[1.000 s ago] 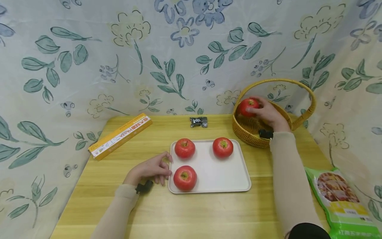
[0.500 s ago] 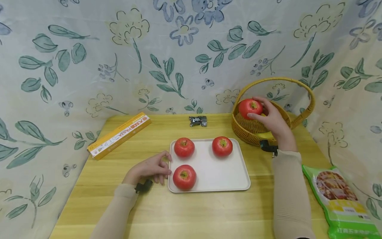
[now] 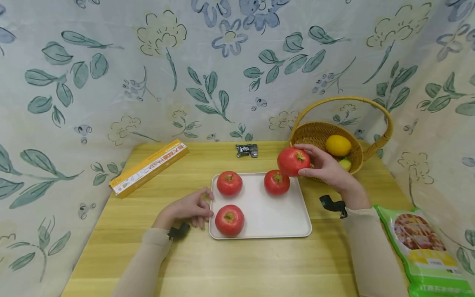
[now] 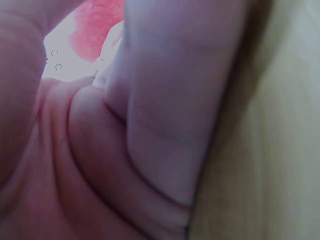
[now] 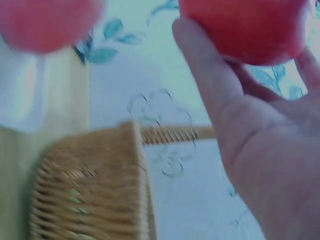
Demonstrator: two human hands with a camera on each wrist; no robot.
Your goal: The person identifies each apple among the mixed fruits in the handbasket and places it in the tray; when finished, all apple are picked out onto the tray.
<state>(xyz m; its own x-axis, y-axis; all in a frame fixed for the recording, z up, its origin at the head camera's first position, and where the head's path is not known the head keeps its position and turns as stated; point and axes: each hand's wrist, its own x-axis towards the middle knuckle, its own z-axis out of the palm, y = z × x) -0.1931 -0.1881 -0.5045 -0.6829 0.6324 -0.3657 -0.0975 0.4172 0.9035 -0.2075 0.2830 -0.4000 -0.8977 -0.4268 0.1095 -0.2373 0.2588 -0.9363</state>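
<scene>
A red apple is held in my right hand, thumb on one side and fingers on the other, just off the tray's upper right corner. In the right wrist view the held apple is partly cut off. The white tray carries three more red apples: one at upper left, one at lower left and one at upper right. My left hand rests on the table with loosely bent fingers, index finger and thumb touching the tray's left rim.
Behind the right hand stands a wicker basket with a tall handle, containing a lemon and a green fruit. A pasta box lies at left, a small black packet at the back, a green bag at right.
My right hand has lifted the apple out of the basket and carried it left and toward me, up to the tray, uncovering the lemon and green fruit. The left hand has stayed put.
</scene>
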